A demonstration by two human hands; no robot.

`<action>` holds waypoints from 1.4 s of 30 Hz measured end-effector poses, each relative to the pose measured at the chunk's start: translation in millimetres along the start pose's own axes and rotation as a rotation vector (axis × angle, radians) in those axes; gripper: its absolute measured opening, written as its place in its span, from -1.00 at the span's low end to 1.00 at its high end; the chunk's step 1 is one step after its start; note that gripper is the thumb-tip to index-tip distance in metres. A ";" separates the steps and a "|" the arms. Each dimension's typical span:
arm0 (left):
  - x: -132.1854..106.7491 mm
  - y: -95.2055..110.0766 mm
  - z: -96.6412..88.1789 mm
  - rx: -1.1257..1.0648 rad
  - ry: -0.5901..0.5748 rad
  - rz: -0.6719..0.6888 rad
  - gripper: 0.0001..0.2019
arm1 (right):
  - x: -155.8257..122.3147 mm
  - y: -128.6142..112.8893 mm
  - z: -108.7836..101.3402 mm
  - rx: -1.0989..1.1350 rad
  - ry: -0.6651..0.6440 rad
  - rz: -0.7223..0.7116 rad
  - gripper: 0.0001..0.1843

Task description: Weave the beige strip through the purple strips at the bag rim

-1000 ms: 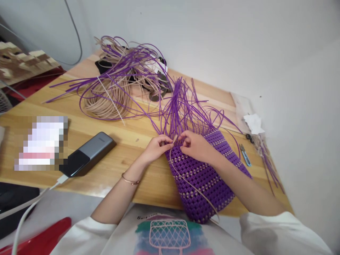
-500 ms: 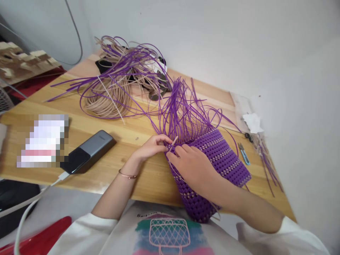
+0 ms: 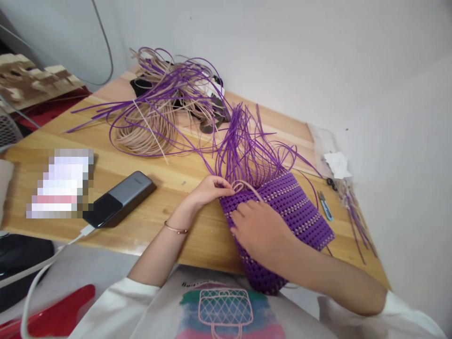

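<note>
A purple woven basket [image 3: 300, 207] with beige rows lies tilted over the table's front edge, long loose purple strands [image 3: 240, 141] fanning out from its far edge. At its upper left corner my left hand [image 3: 212, 189] pinches a beige plastic strand [image 3: 252, 187] between thumb and forefinger. That strand makes a small loop at the fingertips, then arches right and passes behind my right hand [image 3: 261, 230]. The right hand lies over the basket's side with fingers curled in, closed on the strand; its fingertips are partly hidden.
A beige coil [image 3: 144, 134] and tangled purple strands [image 3: 176, 80] lie at the back left. Left of me are a power bank [image 3: 120, 197] with a white cable and a blurred-out phone [image 3: 63, 183]. Blue-handled cutters [image 3: 325, 207] lie right of the basket, near a strand bundle [image 3: 351, 207].
My right hand has moved slightly down and right, away from the left fingertips. The beige strand, a short straight end before, now shows as an arched loop between the hands.
</note>
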State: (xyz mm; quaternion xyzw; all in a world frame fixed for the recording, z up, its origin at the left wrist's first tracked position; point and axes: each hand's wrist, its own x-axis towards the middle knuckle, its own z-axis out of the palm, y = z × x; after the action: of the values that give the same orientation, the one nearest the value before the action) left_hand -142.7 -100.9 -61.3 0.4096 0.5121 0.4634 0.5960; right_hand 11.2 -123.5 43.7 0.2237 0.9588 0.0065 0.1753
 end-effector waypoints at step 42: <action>8.6 -5.6 -3.1 0.014 -0.144 0.028 -0.77 | 79.3 72.8 44.7 0.833 0.414 0.235 -0.88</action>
State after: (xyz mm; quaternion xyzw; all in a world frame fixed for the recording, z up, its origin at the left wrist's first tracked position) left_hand -144.6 -93.8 -69.0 0.4532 0.4655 0.4372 0.6219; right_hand -9.2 -26.8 -18.0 0.3756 0.8629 -0.3139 -0.1258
